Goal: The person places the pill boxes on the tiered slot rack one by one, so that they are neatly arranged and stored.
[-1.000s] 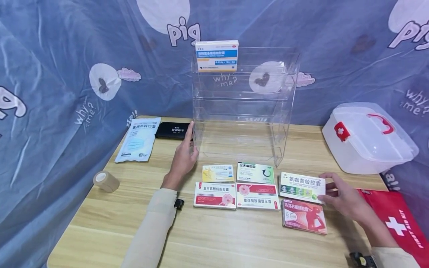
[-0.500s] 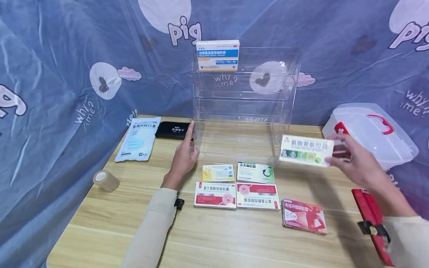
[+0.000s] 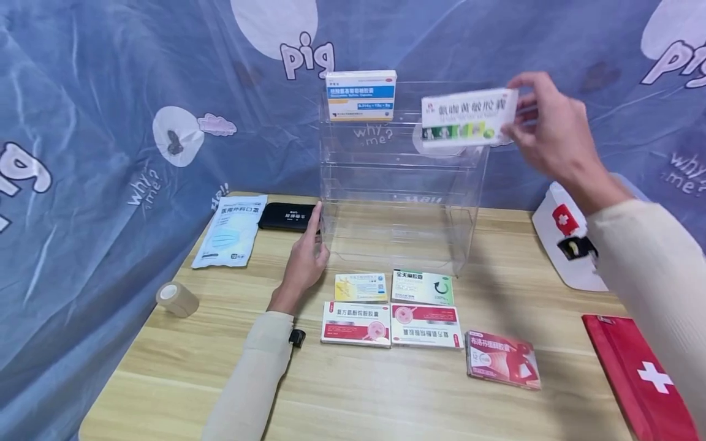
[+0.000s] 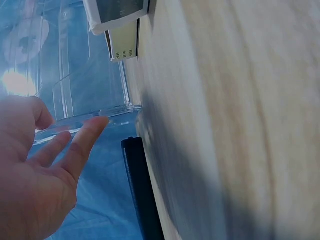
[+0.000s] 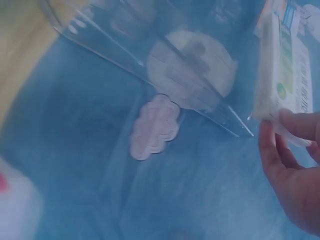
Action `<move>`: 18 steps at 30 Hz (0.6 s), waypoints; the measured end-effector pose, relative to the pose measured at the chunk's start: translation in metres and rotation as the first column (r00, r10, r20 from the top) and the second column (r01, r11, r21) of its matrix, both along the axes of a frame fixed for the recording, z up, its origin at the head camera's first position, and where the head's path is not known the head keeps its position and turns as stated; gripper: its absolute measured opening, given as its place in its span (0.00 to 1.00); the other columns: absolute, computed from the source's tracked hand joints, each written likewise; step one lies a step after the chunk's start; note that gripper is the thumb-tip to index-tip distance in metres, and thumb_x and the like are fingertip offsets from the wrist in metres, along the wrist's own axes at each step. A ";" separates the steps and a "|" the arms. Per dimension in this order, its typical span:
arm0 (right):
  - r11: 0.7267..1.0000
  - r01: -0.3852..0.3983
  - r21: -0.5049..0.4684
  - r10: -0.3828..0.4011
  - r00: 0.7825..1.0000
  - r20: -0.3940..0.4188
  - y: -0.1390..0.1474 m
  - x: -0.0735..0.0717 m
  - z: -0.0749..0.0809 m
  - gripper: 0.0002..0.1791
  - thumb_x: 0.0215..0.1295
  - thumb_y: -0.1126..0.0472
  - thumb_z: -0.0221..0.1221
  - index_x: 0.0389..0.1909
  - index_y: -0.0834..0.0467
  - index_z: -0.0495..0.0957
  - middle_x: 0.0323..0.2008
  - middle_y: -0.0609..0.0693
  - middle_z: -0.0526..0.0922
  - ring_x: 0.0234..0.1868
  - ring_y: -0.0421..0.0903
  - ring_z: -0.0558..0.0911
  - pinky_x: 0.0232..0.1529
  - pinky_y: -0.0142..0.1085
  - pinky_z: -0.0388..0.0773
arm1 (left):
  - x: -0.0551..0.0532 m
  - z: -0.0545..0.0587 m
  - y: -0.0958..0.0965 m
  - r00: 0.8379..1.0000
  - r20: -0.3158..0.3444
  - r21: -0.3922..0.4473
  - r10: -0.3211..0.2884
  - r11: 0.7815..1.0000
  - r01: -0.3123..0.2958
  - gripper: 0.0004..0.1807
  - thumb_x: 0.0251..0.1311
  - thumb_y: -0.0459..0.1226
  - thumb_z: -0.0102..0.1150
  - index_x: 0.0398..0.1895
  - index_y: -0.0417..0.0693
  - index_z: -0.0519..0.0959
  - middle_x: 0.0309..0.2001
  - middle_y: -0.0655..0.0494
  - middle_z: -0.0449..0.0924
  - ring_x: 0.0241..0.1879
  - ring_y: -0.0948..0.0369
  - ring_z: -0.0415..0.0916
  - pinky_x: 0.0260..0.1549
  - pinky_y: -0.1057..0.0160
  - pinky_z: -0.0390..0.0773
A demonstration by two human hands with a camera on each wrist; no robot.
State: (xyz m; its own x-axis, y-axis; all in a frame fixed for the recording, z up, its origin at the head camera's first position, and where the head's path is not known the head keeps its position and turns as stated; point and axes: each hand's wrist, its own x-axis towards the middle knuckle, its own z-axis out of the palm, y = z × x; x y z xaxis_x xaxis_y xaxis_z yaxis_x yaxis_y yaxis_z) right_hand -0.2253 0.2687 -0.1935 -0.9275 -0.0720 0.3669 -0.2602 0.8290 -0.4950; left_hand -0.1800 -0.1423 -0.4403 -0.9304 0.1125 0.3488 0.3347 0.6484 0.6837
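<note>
I have the white box, dark-lettered above a green strip, pinched in the right hand's fingers by the clear rack's upper right corner. The left hand's extended fingers touch the rack's left edge. A blue-banded box occupies its upper left corner; a red pouch lies toward the bench's right edge.

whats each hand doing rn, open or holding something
Left hand: open, resting against the side of the clear rack.
Right hand: closed, holding the white-and-green box by one end.
</note>
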 end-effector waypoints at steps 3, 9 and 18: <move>1.000 0.027 -0.005 -0.027 0.997 -0.071 -0.016 -0.024 0.011 0.34 0.75 0.69 0.58 0.79 0.52 0.64 0.69 0.65 0.81 0.64 0.63 0.83 0.70 0.48 0.81 | 0.000 -0.001 0.000 1.000 -0.009 -0.001 0.002 1.000 -0.002 0.55 0.68 0.22 0.53 0.90 0.66 0.41 0.77 0.39 0.72 0.66 0.42 0.81 0.55 0.45 0.87; 0.996 0.090 -0.021 -0.092 0.978 -0.188 -0.032 -0.062 0.020 0.34 0.72 0.69 0.54 0.76 0.44 0.69 0.62 0.57 0.85 0.43 0.22 0.75 0.62 0.28 0.78 | -0.002 -0.001 0.001 1.000 -0.020 0.004 -0.008 1.000 0.008 0.55 0.68 0.22 0.54 0.90 0.63 0.42 0.78 0.40 0.71 0.66 0.41 0.82 0.52 0.46 0.88; 0.995 0.094 0.035 -0.090 0.991 -0.100 -0.045 -0.083 0.022 0.33 0.77 0.71 0.51 0.80 0.51 0.62 0.70 0.65 0.78 0.66 0.61 0.79 0.71 0.58 0.76 | -0.001 0.001 -0.002 1.000 0.000 -0.002 0.007 1.000 -0.007 0.55 0.68 0.22 0.53 0.90 0.65 0.42 0.80 0.43 0.69 0.65 0.42 0.82 0.48 0.48 0.87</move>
